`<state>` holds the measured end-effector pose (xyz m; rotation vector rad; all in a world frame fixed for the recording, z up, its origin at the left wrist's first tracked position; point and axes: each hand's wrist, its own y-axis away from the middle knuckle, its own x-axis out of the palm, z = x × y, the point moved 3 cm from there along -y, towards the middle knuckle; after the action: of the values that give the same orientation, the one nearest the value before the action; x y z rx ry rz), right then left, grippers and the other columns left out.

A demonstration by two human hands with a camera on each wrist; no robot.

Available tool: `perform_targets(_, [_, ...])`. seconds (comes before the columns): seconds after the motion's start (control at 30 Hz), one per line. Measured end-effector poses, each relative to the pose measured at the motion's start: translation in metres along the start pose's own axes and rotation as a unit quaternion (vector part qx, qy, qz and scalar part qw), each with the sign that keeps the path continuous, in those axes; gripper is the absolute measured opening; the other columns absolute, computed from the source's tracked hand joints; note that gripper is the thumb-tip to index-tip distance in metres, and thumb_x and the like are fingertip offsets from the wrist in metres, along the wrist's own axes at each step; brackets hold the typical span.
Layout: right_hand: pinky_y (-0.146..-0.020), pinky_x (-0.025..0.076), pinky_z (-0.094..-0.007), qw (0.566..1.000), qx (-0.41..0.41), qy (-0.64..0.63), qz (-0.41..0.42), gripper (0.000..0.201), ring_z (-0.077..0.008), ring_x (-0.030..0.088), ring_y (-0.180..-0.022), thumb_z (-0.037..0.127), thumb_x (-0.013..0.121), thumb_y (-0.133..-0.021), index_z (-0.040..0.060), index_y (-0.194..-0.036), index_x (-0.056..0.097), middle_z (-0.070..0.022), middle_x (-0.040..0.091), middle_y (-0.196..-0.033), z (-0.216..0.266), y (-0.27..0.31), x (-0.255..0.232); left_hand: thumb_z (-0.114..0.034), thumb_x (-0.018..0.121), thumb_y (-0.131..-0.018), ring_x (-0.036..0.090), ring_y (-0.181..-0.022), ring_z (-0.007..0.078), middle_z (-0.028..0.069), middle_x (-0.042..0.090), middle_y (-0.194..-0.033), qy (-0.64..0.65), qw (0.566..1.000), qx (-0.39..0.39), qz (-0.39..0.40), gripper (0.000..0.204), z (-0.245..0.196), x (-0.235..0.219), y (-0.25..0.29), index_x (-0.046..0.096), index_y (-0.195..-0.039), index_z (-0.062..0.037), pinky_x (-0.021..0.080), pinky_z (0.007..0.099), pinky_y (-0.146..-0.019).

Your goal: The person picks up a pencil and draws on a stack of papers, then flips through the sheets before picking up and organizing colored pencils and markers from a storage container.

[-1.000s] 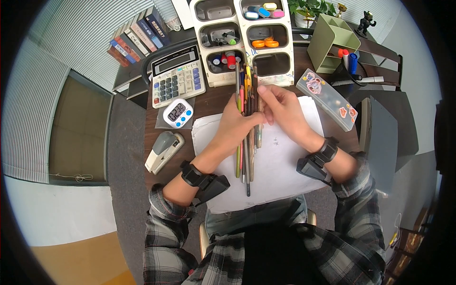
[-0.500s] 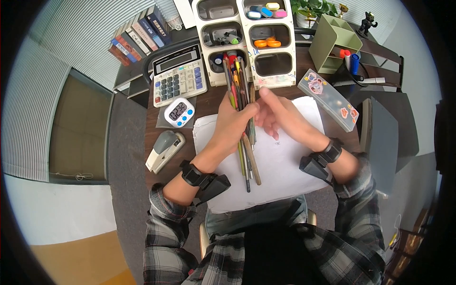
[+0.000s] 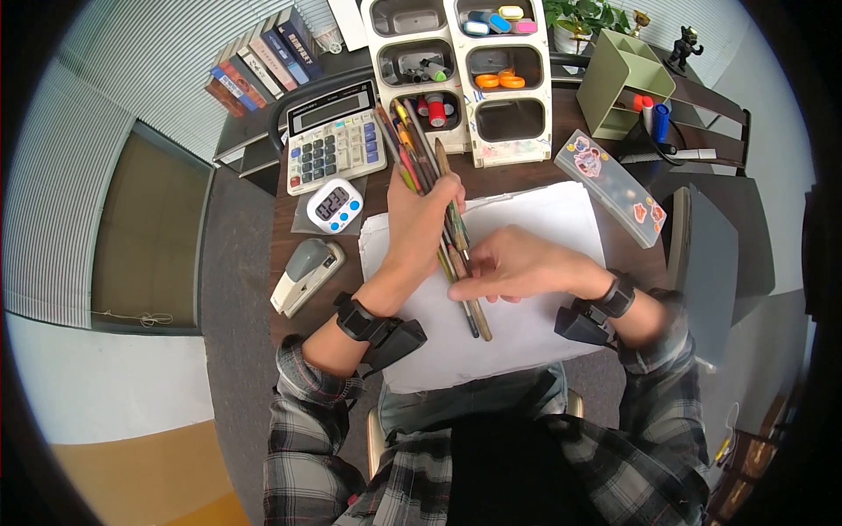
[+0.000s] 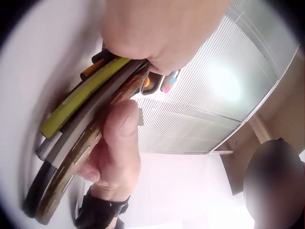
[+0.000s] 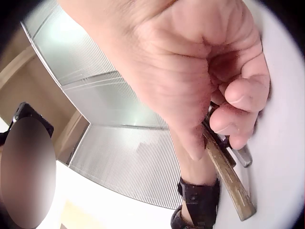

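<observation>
In the head view my left hand [image 3: 417, 219] grips a bundle of colored pencils [image 3: 406, 145] around its middle, over white paper [image 3: 421, 355]. The upper ends fan toward the organizer. Nearer my body, my right hand [image 3: 524, 266] has its thumb and curled fingers around the lower part of the bundle, where a thick brown pencil [image 3: 481, 322] sticks out. The left wrist view shows a yellow-green pencil [image 4: 81, 100] beside darker ones, with the right thumb along the brown one. Curled right fingers [image 5: 238, 109] partly hide the pencils in the right wrist view.
A calculator [image 3: 346, 158], a timer [image 3: 335, 206] and a stapler [image 3: 307, 276] lie at left. The organizer [image 3: 513, 156] stands behind the paper, holding erasers, orange scissor handles and red items. A pencil case [image 3: 610, 188] and green holder [image 3: 605, 74] are at right.
The bundle has tilted, its upper ends swinging left. My right hand has moved from beside the left hand down toward my body, and its fingers now close around the lower pencil ends.
</observation>
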<state>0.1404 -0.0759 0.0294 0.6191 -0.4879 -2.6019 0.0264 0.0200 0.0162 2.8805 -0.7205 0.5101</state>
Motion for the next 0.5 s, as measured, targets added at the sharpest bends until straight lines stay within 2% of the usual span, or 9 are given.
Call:
perform_targets(0.07, [-0.047, 0.045, -0.0237, 1.0, 0.003, -0.004, 0.003, 0.051, -0.0104, 0.058, -0.05, 0.051, 0.072, -0.088, 0.0026, -0.074, 0.068, -0.0024, 0.06, -0.058, 0.002, 0.001, 0.001, -0.011, 0.064, -0.088, 0.055, -0.067, 0.0121, 0.0041, 0.057, -0.075, -0.02, 0.999, 0.026, -0.019, 0.015, -0.002, -0.003, -0.002, 0.053, -0.095, -0.0047, 0.047, 0.0259, -0.061])
perform_targets(0.2, [-0.05, 0.045, -0.0262, 1.0, -0.012, 0.011, -0.006, 0.047, -0.0103, 0.056, -0.051, 0.046, 0.07, -0.091, 0.0027, -0.072, 0.065, -0.0026, 0.058, -0.058, 0.008, 0.004, 0.0, -0.012, 0.064, -0.089, 0.057, -0.069, 0.0124, 0.004, 0.057, -0.075, -0.014, 0.999, 0.021, -0.03, 0.014, -0.007, -0.002, -0.002, 0.054, -0.094, -0.0045, 0.048, 0.0252, -0.062])
perform_targets(0.23, [-0.05, 0.045, -0.0262, 1.0, -0.014, 0.011, -0.006, 0.047, -0.0103, 0.056, -0.051, 0.046, 0.07, -0.091, 0.0027, -0.072, 0.065, -0.0026, 0.058, -0.058, 0.004, 0.003, 0.002, -0.009, 0.064, -0.087, 0.058, -0.066, 0.0126, 0.0048, 0.058, -0.076, -0.006, 0.999, 0.016, -0.037, 0.018, -0.007, -0.004, -0.003, 0.051, -0.099, -0.0045, 0.049, 0.0255, -0.061])
perform_targets(0.3, [-0.053, 0.048, -0.0336, 0.992, -0.085, 0.076, -0.059, 0.047, -0.0198, 0.061, -0.052, 0.044, 0.066, -0.092, -0.0011, -0.077, 0.069, -0.0086, 0.06, -0.058, -0.002, -0.001, 0.004, -0.006, 0.064, -0.086, 0.058, -0.064, 0.0127, 0.0057, 0.059, -0.076, 0.0, 0.999, 0.011, -0.045, 0.023, -0.009, -0.005, -0.005, 0.048, -0.103, -0.0046, 0.05, 0.0259, -0.059])
perform_targets(0.33, [-0.053, 0.048, -0.0336, 0.991, -0.087, 0.076, -0.06, 0.047, -0.0198, 0.061, -0.052, 0.044, 0.066, -0.092, -0.0011, -0.077, 0.069, -0.0086, 0.06, -0.058, -0.004, -0.001, 0.006, -0.006, 0.064, -0.086, 0.058, -0.064, 0.0126, 0.0056, 0.059, -0.076, 0.02, 0.998, 0.034, -0.057, 0.023, -0.012, -0.006, -0.006, 0.048, -0.103, -0.0045, 0.05, 0.0259, -0.06])
perform_targets(0.4, [-0.057, 0.047, -0.0389, 0.982, -0.132, 0.093, -0.095, 0.042, -0.0268, 0.061, -0.056, 0.037, 0.064, -0.095, -0.0031, -0.081, 0.067, -0.0135, 0.059, -0.059, -0.002, -0.001, 0.006, -0.004, 0.063, -0.086, 0.058, -0.065, 0.0126, 0.0056, 0.059, -0.077, 0.035, 0.995, 0.071, -0.062, 0.023, -0.014, -0.01, -0.009, 0.047, -0.104, -0.0039, 0.05, 0.0263, -0.06])
perform_targets(0.43, [-0.057, 0.047, -0.0389, 0.982, -0.133, 0.092, -0.096, 0.042, -0.0268, 0.061, -0.056, 0.037, 0.064, -0.095, -0.0031, -0.081, 0.067, -0.0135, 0.059, -0.059, 0.0, 0.0, 0.005, -0.004, 0.063, -0.086, 0.058, -0.065, 0.0126, 0.0056, 0.059, -0.077, 0.034, 0.995, 0.071, -0.061, 0.023, -0.015, -0.01, -0.009, 0.047, -0.104, -0.0039, 0.05, 0.0263, -0.06])
perform_targets(0.5, [-0.052, 0.045, -0.0326, 0.992, -0.097, 0.058, -0.052, 0.039, -0.0172, 0.057, -0.049, 0.036, 0.063, -0.098, 0.0014, -0.08, 0.062, -0.0053, 0.055, -0.053, 0.005, 0.002, 0.004, -0.008, 0.063, -0.091, 0.058, -0.071, 0.013, 0.0041, 0.056, -0.079, 0.01, 0.992, 0.106, -0.065, 0.015, -0.02, -0.012, -0.008, 0.05, -0.097, -0.0046, 0.05, 0.0267, -0.064])
